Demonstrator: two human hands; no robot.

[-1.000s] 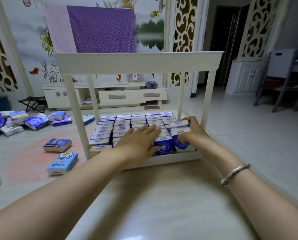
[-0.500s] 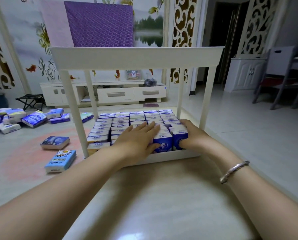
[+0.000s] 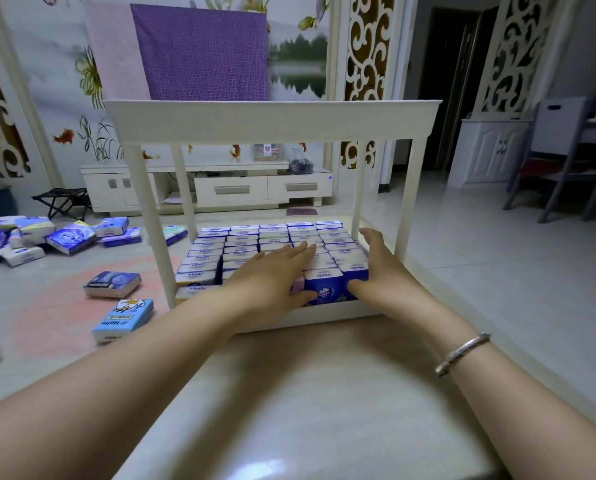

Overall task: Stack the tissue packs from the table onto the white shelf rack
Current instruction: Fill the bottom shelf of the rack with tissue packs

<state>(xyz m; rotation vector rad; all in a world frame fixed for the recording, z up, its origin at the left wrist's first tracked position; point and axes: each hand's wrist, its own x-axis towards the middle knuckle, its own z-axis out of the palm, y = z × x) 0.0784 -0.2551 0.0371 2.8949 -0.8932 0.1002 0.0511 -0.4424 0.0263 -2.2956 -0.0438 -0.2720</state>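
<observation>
Since a second before, both hands had flattened: left hand (image 3: 275, 275) pressed the tissue packs (image 3: 241, 244) down, right hand (image 3: 379, 268) squared the near-right row in the white shelf rack (image 3: 272, 121), each grip wide, holding nothing.

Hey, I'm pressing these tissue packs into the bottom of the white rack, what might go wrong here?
1. The front packs stand upright at the low front rim, so they may tip out when the left hand and right hand let go.
2. The rows look tightly packed; pushing harder might buckle a row upward.
3. Pushing might slide the rack along the table.
</observation>
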